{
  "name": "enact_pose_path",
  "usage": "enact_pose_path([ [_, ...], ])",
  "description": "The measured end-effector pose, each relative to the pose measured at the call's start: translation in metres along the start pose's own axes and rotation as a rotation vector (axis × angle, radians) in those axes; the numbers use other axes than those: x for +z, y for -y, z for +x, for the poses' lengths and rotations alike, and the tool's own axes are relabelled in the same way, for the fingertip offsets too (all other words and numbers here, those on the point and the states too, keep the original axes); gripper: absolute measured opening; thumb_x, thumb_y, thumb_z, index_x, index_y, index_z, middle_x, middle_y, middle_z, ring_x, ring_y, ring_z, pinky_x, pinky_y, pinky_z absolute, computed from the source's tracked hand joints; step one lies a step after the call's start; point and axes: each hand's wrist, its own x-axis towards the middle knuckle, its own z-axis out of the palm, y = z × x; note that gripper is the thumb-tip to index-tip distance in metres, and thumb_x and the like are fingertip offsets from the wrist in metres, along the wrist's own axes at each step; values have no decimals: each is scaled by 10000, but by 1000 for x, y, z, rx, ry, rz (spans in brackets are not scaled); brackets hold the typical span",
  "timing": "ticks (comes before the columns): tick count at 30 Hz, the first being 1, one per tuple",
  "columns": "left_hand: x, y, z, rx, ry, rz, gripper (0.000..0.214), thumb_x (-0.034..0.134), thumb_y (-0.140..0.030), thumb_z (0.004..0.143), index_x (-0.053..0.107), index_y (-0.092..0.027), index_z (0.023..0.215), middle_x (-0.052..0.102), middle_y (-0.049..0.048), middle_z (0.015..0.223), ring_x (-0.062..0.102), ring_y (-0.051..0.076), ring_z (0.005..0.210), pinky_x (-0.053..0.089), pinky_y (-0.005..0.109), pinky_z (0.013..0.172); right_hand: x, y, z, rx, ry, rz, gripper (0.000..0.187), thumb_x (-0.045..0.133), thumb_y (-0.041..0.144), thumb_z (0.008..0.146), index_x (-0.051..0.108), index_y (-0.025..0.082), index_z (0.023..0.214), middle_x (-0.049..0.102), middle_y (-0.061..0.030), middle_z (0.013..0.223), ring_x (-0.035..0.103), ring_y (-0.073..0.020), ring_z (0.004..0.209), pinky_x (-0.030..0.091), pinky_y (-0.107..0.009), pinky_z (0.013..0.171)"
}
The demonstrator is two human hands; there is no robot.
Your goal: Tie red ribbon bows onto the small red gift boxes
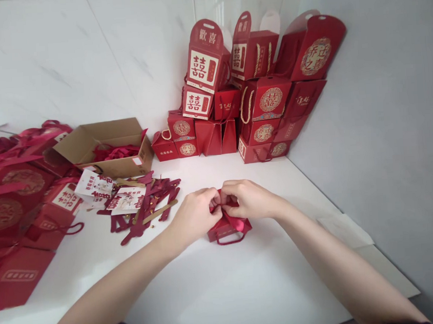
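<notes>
A small red gift box (228, 229) with a cord handle (230, 241) at its near side stands on the white table. Both hands meet over its top. My left hand (199, 212) is closed, thumb and fingertips pinched on a red ribbon at the box's centre. Close against it, my right hand (246, 199) pinches the same ribbon (236, 222), whose brighter pinkish end hangs toward me. The fingers hide most of the box's top and the middle of the ribbon.
Red gift boxes (271, 100) are stacked at the back right by the wall. An open cardboard box (128, 166) holds red ribbons. Dark red strips (134, 230) and printed cards (129, 200) lie in a heap left of my hands. More red boxes (21, 267) fill the left edge.
</notes>
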Motion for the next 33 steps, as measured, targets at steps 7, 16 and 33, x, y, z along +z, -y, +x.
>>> enact_pose_path([
  [7,4,10,1,81,-21,-80,91,562,-99,701,557,-184,735,606,-34,706,547,89,636,435,202,627,-10,-8,0,-45,57,171,147,556,89,831,660,185,868,658,-13,842,592,-131,783,434,-241,751],
  [16,3,19,4,120,5,-125,89,575,-113,698,597,-184,746,620,-34,671,557,87,599,444,190,592,-6,-11,3,-102,66,156,154,563,69,815,668,176,850,648,-25,841,591,-139,771,441,-245,739],
  [33,-12,20,8,39,206,-334,106,583,-114,735,628,-173,810,670,-24,711,619,89,647,511,197,652,3,-4,0,-26,39,8,82,589,143,739,550,180,801,577,-2,810,523,-119,687,396,-225,652],
])
